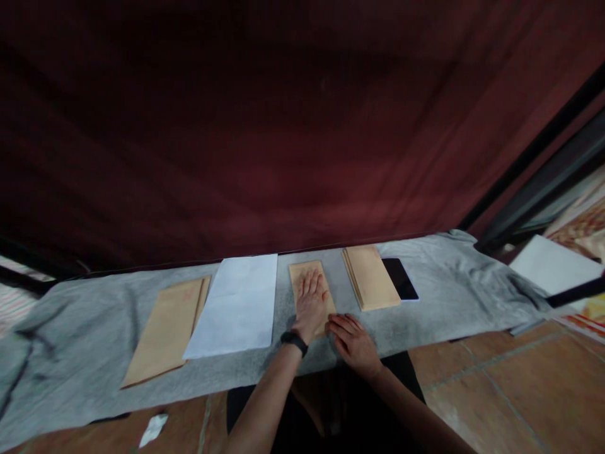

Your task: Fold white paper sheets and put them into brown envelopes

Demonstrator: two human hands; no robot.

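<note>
A brown paper envelope [306, 266] lies on the grey cloth in front of me. My left hand [312, 302], with a black band at the wrist, rests flat on it, palm down and fingers stretched out. At the envelope's lower right edge is my right hand [354, 343], its fingers extended side by side with the tips touching the paper. Part of the envelope is hidden under the left hand. To the right is a stack of brown envelopes [371, 277], partly over a dark phone [401, 279]. White paper sheets [236, 309] lie to the left.
More large brown envelopes [165, 328] lie left of the white sheets. Grey cloth [454, 290] covers the long, narrow surface. A dark red panel [302, 139] rises behind it. Below are brown floor tiles [510, 384] and a crumpled white scrap [154, 429].
</note>
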